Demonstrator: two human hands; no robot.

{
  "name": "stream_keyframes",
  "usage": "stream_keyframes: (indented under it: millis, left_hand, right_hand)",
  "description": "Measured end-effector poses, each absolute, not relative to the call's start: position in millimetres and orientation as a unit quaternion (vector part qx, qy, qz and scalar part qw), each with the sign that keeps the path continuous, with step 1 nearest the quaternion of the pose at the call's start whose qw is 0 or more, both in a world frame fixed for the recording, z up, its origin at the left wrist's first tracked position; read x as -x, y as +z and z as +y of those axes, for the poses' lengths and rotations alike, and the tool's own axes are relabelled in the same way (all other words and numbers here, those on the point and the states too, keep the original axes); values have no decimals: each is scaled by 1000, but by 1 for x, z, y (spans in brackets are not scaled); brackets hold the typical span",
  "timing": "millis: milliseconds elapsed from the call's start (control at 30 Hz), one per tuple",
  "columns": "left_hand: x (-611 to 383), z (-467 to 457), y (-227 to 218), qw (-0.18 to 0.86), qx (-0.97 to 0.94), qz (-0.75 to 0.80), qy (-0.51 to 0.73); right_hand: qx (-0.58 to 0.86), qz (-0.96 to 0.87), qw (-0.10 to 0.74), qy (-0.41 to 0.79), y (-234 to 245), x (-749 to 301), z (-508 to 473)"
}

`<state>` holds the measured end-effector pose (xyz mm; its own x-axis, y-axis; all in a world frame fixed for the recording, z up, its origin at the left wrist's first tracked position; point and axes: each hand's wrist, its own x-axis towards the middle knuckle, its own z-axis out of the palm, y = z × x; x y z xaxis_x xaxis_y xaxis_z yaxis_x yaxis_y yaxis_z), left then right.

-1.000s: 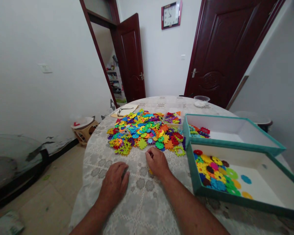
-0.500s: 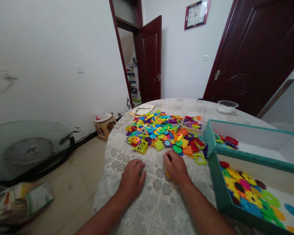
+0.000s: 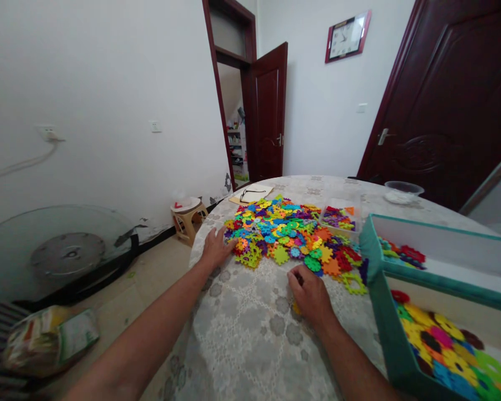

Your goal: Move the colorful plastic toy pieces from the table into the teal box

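A wide pile of colourful plastic gear-shaped pieces [image 3: 288, 234] lies on a round table covered with a lace-patterned cloth [image 3: 250, 334]. My left hand [image 3: 216, 249] is stretched far forward, fingers flat on the cloth and touching the pile's left edge. My right hand [image 3: 311, 295] rests knuckles up just in front of the pile, fingers curled. A yellow piece [image 3: 295, 308] peeks out from under it.
Two teal-rimmed white boxes stand at the right, the near box [image 3: 384, 345] and the far box [image 3: 369, 236], both holding pieces. Behind the pile are a small clear tub [image 3: 338, 217], glasses on a notebook [image 3: 250, 195] and a clear bowl [image 3: 401, 192]. A stool [image 3: 187, 214], a round glass top [image 3: 62, 250] and a bag [image 3: 50, 340] are on the floor at left.
My left hand has moved from beside the right hand forward and left to the pile's edge. The view has swung left. My right hand has stayed in place.
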<state>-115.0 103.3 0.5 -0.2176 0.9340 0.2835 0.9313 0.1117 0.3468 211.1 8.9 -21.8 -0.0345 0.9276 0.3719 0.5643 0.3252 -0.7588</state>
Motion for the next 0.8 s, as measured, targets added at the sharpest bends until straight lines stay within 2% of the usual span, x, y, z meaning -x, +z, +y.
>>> stream_keyframes:
  millis: [167, 500, 800]
  left_hand:
    - [105, 115, -4, 32, -690, 697, 192]
    - [49, 74, -13, 21, -669, 698, 255]
    - [-30, 36, -14, 36, -650, 695, 305]
  right_hand:
    - [545, -689, 432, 202, -22, -210, 9]
    - [473, -764, 394, 193, -18, -207, 1]
    - [468, -733, 467, 158, -15, -209, 2]
